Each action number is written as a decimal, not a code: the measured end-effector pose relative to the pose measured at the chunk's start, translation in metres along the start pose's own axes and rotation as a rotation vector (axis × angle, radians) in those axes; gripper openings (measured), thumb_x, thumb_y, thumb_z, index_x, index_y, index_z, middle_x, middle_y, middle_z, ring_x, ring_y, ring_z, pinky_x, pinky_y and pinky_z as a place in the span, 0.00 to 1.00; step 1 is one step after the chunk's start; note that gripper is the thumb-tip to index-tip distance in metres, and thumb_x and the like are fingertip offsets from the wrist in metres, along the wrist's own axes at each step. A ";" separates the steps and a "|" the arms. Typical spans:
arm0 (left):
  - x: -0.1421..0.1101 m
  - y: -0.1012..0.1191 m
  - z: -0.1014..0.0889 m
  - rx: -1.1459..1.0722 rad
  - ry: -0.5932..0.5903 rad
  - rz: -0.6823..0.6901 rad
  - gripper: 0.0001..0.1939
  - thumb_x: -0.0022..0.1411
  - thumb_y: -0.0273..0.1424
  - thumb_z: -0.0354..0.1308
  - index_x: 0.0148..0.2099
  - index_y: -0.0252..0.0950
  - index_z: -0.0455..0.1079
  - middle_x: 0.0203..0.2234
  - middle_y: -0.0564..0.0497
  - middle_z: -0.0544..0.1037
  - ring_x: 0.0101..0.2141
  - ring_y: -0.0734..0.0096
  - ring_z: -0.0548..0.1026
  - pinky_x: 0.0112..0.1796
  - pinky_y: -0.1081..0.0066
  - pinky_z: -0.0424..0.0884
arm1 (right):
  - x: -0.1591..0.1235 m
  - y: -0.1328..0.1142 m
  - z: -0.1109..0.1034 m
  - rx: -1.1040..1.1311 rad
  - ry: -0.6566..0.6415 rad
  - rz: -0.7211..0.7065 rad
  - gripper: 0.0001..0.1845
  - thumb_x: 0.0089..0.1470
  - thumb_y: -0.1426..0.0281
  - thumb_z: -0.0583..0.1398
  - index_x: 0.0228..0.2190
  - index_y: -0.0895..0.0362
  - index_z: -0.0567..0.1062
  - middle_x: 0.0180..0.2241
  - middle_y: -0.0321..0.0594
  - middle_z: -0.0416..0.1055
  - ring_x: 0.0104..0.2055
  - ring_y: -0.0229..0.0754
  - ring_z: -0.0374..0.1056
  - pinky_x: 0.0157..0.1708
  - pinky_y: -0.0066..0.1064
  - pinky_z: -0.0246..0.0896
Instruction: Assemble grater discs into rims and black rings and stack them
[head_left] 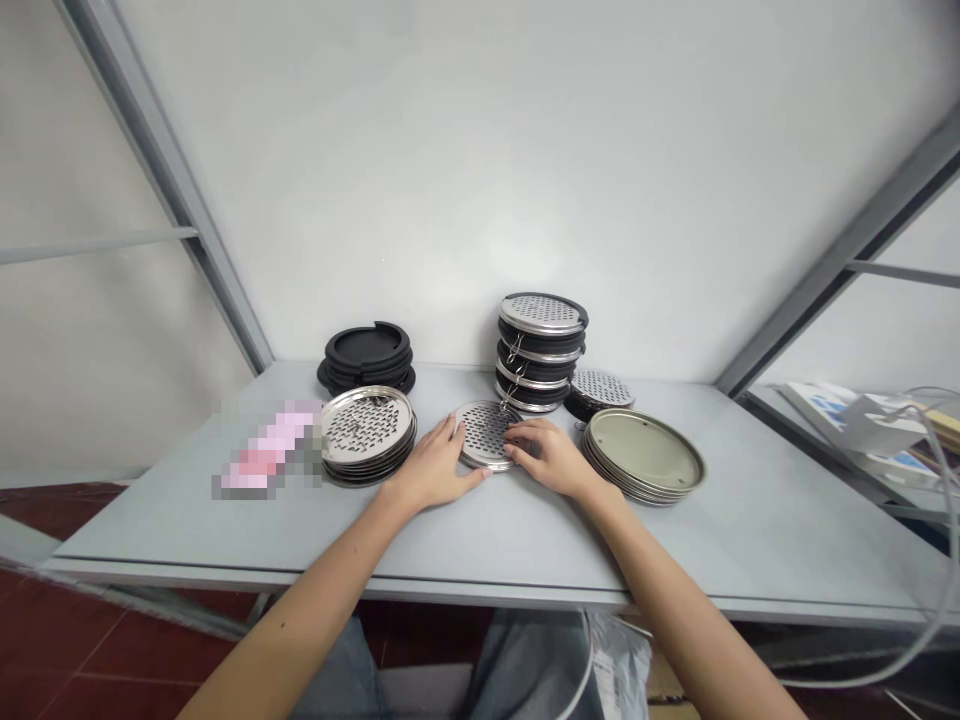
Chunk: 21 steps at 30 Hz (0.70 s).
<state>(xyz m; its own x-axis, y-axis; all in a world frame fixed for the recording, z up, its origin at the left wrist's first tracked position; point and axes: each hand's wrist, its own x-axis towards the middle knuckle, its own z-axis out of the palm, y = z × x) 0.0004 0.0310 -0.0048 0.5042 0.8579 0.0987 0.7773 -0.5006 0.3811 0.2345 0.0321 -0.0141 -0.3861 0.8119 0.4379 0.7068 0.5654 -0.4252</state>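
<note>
The disc [486,435] is touched by the left hand [435,468] and right hand [547,458], fingers apart, unclamped; it could slide, and the stack [540,350] could be toppled if knocked.

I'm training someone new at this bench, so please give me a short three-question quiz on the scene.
1. What do the left hand and right hand both touch? A) the table's front edge B) a single perforated steel disc C) the wall
2. True or false: the stack of olive-coloured lids sits to the right of the right hand.
3. Fill in the blank: the tallest stack alternates steel discs with ____ discs.

Key: 1. B; 2. True; 3. black
</note>
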 end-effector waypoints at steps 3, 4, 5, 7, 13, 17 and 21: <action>-0.003 0.003 0.001 -0.009 -0.011 0.001 0.45 0.59 0.54 0.50 0.66 0.26 0.50 0.66 0.34 0.47 0.65 0.50 0.45 0.62 0.58 0.47 | -0.001 -0.002 0.001 -0.078 0.037 0.063 0.13 0.57 0.64 0.56 0.35 0.55 0.79 0.36 0.42 0.78 0.39 0.45 0.71 0.42 0.35 0.64; -0.004 0.004 0.002 -0.014 -0.014 0.020 0.45 0.59 0.54 0.50 0.66 0.27 0.49 0.66 0.35 0.46 0.66 0.50 0.44 0.63 0.58 0.47 | -0.001 -0.004 0.001 -0.125 0.056 0.105 0.14 0.58 0.63 0.55 0.32 0.55 0.80 0.32 0.42 0.77 0.36 0.44 0.71 0.39 0.33 0.64; -0.006 0.005 0.002 -0.020 -0.014 0.046 0.44 0.59 0.54 0.50 0.67 0.28 0.49 0.66 0.36 0.46 0.66 0.51 0.44 0.63 0.59 0.47 | -0.002 -0.005 0.001 -0.178 0.078 0.151 0.16 0.59 0.62 0.54 0.29 0.55 0.80 0.29 0.42 0.77 0.33 0.43 0.70 0.36 0.32 0.63; -0.009 0.007 0.004 -0.028 -0.015 0.108 0.41 0.61 0.53 0.49 0.67 0.31 0.48 0.66 0.39 0.47 0.66 0.54 0.45 0.63 0.60 0.48 | -0.003 -0.007 -0.001 -0.267 0.129 0.228 0.20 0.59 0.60 0.53 0.25 0.55 0.79 0.24 0.42 0.74 0.28 0.42 0.69 0.32 0.31 0.61; -0.005 0.013 0.015 0.010 -0.059 0.239 0.41 0.64 0.53 0.45 0.69 0.32 0.43 0.67 0.39 0.43 0.66 0.55 0.43 0.63 0.54 0.43 | -0.003 -0.011 -0.001 -0.109 0.117 0.076 0.12 0.57 0.66 0.57 0.39 0.56 0.78 0.38 0.43 0.77 0.42 0.45 0.71 0.43 0.34 0.64; -0.007 0.015 0.018 0.002 -0.046 0.238 0.39 0.64 0.51 0.47 0.68 0.32 0.46 0.67 0.40 0.46 0.66 0.55 0.46 0.63 0.53 0.46 | -0.009 -0.009 0.002 -0.133 0.076 0.117 0.13 0.57 0.69 0.55 0.39 0.55 0.79 0.41 0.43 0.77 0.46 0.46 0.71 0.46 0.37 0.65; -0.015 0.016 -0.008 -0.001 0.110 0.275 0.26 0.64 0.43 0.51 0.60 0.37 0.64 0.62 0.44 0.61 0.60 0.58 0.61 0.60 0.60 0.58 | -0.018 -0.006 0.002 -0.218 0.112 0.217 0.13 0.57 0.67 0.55 0.38 0.51 0.80 0.42 0.41 0.78 0.46 0.46 0.71 0.45 0.36 0.66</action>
<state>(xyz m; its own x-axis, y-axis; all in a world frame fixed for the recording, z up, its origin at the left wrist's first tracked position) 0.0023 0.0116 0.0068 0.6518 0.6975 0.2977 0.6166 -0.7159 0.3275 0.2365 0.0143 -0.0211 -0.1532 0.8823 0.4451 0.8804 0.3264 -0.3440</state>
